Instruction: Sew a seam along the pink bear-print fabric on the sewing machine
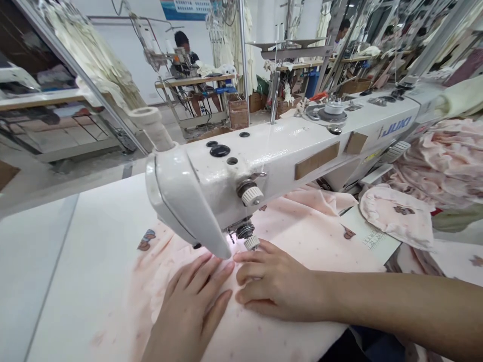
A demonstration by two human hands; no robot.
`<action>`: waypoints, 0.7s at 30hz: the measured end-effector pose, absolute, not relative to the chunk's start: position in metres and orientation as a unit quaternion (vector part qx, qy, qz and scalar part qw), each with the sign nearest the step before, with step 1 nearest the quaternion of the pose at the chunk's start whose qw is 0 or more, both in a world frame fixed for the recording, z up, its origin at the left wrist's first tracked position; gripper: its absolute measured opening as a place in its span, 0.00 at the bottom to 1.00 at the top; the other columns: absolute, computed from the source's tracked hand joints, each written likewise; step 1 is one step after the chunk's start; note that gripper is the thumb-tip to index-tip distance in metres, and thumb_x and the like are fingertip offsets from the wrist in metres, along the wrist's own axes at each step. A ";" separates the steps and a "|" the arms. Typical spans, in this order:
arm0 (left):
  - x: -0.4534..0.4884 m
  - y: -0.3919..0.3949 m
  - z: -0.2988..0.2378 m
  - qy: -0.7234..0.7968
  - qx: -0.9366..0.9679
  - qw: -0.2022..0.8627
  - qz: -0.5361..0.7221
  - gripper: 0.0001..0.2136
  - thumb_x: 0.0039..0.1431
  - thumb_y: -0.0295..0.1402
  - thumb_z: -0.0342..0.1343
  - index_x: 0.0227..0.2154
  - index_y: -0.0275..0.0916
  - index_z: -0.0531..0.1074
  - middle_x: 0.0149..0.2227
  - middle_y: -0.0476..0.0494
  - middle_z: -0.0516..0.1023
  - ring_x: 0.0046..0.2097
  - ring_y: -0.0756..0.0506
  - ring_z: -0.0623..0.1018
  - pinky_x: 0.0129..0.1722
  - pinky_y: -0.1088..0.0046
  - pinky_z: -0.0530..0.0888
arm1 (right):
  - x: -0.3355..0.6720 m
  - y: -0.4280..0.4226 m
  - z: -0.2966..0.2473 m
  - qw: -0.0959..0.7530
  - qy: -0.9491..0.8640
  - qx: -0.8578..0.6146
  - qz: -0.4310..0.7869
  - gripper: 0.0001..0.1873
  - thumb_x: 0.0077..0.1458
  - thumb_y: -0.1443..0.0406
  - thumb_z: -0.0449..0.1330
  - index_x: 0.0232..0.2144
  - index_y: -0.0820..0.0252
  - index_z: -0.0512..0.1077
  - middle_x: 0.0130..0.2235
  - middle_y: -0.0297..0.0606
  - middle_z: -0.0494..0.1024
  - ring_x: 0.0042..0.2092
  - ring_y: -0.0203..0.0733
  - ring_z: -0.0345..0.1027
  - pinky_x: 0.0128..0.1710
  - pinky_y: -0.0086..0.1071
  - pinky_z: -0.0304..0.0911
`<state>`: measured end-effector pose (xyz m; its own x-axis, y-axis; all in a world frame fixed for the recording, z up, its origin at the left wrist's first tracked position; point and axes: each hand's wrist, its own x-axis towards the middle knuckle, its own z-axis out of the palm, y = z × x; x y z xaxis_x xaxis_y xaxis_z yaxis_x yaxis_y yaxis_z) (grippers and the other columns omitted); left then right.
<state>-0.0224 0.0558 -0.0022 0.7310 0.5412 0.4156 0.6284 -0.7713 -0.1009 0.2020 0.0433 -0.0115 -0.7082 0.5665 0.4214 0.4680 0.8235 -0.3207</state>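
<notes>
Pale pink printed fabric (pixel 302 236) lies spread over the sewing machine bed, under the needle area. My left hand (pixel 199 291) rests flat on it, left of the presser area, with its fingers stretched forward. My right hand (pixel 275 281) lies on the fabric just right of the needle, fingers bent and slightly apart, tips touching the cloth. The fingertips of both hands come close together in front of the white sewing machine head (pixel 188 196). The presser foot and the stitching point are mostly hidden behind the machine head and my fingers.
A heap of pink fabric pieces (pixel 445 161) sits at the right, beside a gathered pink piece (pixel 400 211) with a bear print. White table surface (pixel 94 241) extends to the left. Behind the machine, a person (pixel 184 55) sits at another sewing table (pixel 196 80).
</notes>
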 end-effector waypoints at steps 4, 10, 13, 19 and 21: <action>-0.024 0.064 -0.003 -0.320 -0.918 0.129 -0.198 0.13 0.64 0.37 0.45 0.47 0.42 0.70 0.48 0.44 0.76 0.50 0.40 0.73 0.45 0.61 0.70 | 0.201 0.049 -0.009 0.253 -0.918 -0.290 0.098 0.09 0.64 0.65 0.50 0.40 0.54 0.70 0.41 0.30 0.74 0.54 0.34 0.59 0.54 0.39 0.40; -0.025 0.078 0.001 -0.314 -0.917 0.144 -0.198 0.12 0.64 0.38 0.43 0.41 0.44 0.71 0.43 0.45 0.78 0.43 0.41 0.76 0.37 0.63 0.72 | 0.199 0.064 -0.010 0.264 -0.916 -0.294 0.068 0.10 0.63 0.65 0.51 0.42 0.53 0.72 0.43 0.30 0.74 0.46 0.38 0.65 0.48 0.41 0.47; -0.029 0.081 0.001 -0.295 -0.926 0.132 -0.196 0.11 0.65 0.36 0.43 0.42 0.43 0.70 0.44 0.45 0.77 0.44 0.42 0.75 0.39 0.63 0.72 | 0.198 0.067 -0.011 0.278 -0.913 -0.295 0.048 0.09 0.62 0.66 0.53 0.42 0.53 0.72 0.42 0.29 0.76 0.46 0.40 0.65 0.46 0.41 0.48; -0.034 0.085 0.000 -0.253 -0.944 0.105 -0.184 0.12 0.65 0.31 0.43 0.46 0.40 0.69 0.46 0.44 0.76 0.48 0.43 0.74 0.44 0.67 0.74 | 0.198 0.072 -0.009 0.291 -0.908 -0.297 0.042 0.09 0.61 0.66 0.54 0.40 0.53 0.74 0.39 0.29 0.77 0.44 0.39 0.65 0.43 0.37 0.54; -0.034 0.087 0.000 -0.260 -0.942 0.105 -0.186 0.12 0.66 0.33 0.42 0.44 0.42 0.70 0.44 0.45 0.77 0.46 0.44 0.75 0.42 0.68 0.74 | 0.198 0.074 -0.008 0.305 -0.904 -0.297 0.041 0.09 0.61 0.67 0.54 0.38 0.54 0.74 0.38 0.30 0.77 0.44 0.39 0.65 0.42 0.36 0.55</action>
